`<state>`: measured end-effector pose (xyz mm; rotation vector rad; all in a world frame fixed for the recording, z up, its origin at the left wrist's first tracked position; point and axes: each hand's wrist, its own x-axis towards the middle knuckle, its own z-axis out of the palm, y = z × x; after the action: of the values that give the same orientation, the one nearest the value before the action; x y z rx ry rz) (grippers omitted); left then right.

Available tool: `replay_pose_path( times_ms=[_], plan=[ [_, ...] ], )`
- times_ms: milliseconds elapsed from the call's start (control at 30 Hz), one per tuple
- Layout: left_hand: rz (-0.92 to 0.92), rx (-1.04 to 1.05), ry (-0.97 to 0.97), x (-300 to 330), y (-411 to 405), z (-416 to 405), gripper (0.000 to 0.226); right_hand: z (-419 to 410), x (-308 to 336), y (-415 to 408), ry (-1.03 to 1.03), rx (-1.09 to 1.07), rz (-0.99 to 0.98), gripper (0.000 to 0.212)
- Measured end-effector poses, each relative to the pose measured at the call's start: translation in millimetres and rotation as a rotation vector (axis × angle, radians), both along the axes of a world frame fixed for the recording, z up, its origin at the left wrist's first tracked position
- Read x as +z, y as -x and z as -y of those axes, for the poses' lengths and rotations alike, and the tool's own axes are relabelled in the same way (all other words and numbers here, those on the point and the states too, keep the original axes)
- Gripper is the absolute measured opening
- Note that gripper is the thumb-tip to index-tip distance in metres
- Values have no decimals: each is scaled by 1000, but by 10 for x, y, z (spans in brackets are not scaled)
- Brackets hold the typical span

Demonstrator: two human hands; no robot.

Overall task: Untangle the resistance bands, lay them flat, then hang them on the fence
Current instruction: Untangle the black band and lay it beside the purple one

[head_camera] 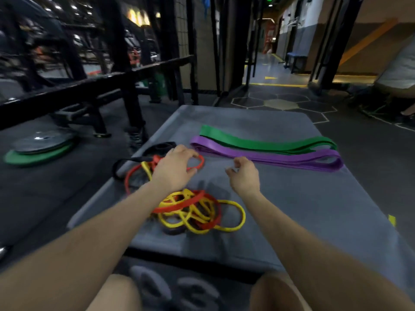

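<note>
A grey mat (303, 198) carries the bands. A green band (258, 141) and a purple band (269, 157) lie flat side by side at its far end. A tangle of yellow and red bands (197, 212) sits near me. Another red band (131, 176) and a black band (116, 167) trail over the mat's left edge. My left hand (173, 169) hovers over the red band's far loop (201, 161), fingers curled at it; whether it grips is unclear. My right hand (243, 176) floats above bare mat, fingers loosely curled, holding nothing.
A black fence rail (89, 86) runs along the left, with posts (132, 104) down to the floor. Weight plates (38, 147) lie stacked on the floor at left. My knees (116, 292) are at the bottom edge. A corridor opens far ahead.
</note>
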<state>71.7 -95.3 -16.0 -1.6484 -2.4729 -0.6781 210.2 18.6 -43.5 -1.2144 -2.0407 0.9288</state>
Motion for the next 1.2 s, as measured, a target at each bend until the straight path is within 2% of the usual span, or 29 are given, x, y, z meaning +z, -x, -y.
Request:
replay_pose_path(
  times_ms=[200,367,533,600,733,933,1133,1200],
  plan=[
    [120,151,-64,-145,233,626,34,564,-90,461,40,167,-10,30],
    [324,271,-159,-491,257,831,31,658,-338,539,30,221,143,54],
    [428,318,-220,-525,408,817,35,673,-300,647,-102,360,172,61],
    [447,399,-234,-531,486,841,35,693,-318,727,-162,460,229,66],
    [561,557,-266,-632,610,940,43,739,-305,789,-242,607,220,38],
    [907,544,-304,-648,566,854,64,740,-225,778,-419,800,194,26],
    [906,535,-480,-587,535,752,61,673,-170,737,-388,733,256,30],
    [873,505,-502,-574,552,757,62,629,-136,703,-342,677,207,33]
  ],
)
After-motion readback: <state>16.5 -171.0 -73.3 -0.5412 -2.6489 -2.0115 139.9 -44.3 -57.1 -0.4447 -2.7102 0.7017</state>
